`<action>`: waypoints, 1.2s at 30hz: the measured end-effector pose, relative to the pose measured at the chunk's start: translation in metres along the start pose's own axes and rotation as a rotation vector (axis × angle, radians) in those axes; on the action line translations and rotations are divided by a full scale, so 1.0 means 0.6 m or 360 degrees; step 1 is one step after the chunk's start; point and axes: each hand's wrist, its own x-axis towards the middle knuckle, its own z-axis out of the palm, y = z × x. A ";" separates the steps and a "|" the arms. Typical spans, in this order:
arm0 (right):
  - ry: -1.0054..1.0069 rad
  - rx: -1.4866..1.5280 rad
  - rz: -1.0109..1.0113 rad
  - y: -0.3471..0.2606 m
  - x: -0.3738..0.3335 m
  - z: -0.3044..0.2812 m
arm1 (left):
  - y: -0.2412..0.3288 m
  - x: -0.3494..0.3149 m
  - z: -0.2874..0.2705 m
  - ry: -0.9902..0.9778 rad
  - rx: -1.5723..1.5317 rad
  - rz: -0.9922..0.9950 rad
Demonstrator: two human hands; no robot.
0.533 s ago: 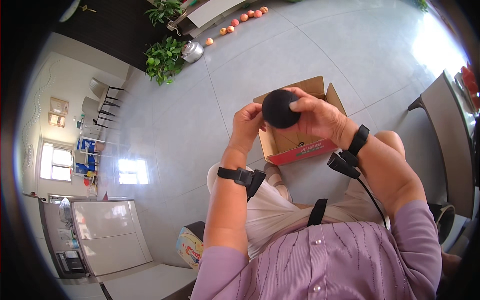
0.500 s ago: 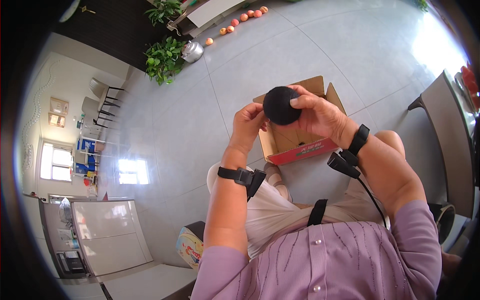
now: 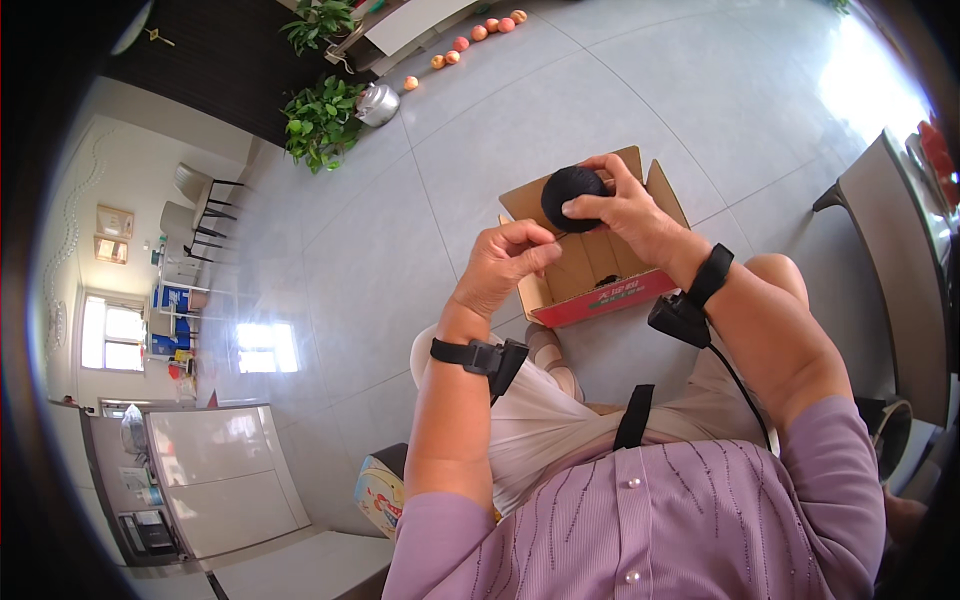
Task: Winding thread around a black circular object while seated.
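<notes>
A round black ball of yarn (image 3: 573, 198) is held up over the open cardboard box. My right hand (image 3: 632, 212) grips it from the right, thumb across the near side and fingers behind. Just left of and below the ball, my left hand (image 3: 508, 262) is closed in a pinch, thumb against forefinger. A thin strand seems to run from that pinch toward the ball, hard to make out. The cardboard box (image 3: 605, 300), with a red front side and raised flaps, sits on the floor beneath both hands. Inside it lies something small and dark, partly hidden.
A row of peaches (image 3: 478, 33) lies on the grey tiled floor (image 3: 350, 270) at the far side. Beside them are a metal kettle (image 3: 378, 104) and a leafy plant (image 3: 320, 125). A low table (image 3: 890, 260) stands at the right. Black straps with small devices circle both wrists.
My left hand has come away from the ball, leaving a gap between them. The ball has shifted slightly right and up with my right hand, which has turned a little.
</notes>
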 end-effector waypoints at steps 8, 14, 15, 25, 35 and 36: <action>-0.0586 -0.0312 -0.0031 0.011 -0.012 0.004 | 0.002 0.006 -0.012 0.0376 -0.0208 0.0169; -0.0753 0.0262 0.0338 -0.017 -0.033 0.014 | 0.000 0.009 -0.017 0.0541 -0.0080 0.0128; -0.0753 0.0261 0.0336 -0.018 -0.034 0.014 | 0.001 0.010 -0.017 0.0540 -0.0079 0.0131; -0.0765 0.0941 0.0199 -0.029 -0.033 0.009 | -0.011 0.021 -0.013 0.0540 -0.0051 -0.0082; -0.0101 0.0716 0.0081 -0.029 -0.018 0.009 | 0.005 0.007 0.005 0.0162 0.0187 -0.0155; -0.0091 0.0720 0.0078 -0.023 -0.014 0.006 | 0.004 0.007 0.006 0.0151 0.0189 -0.0155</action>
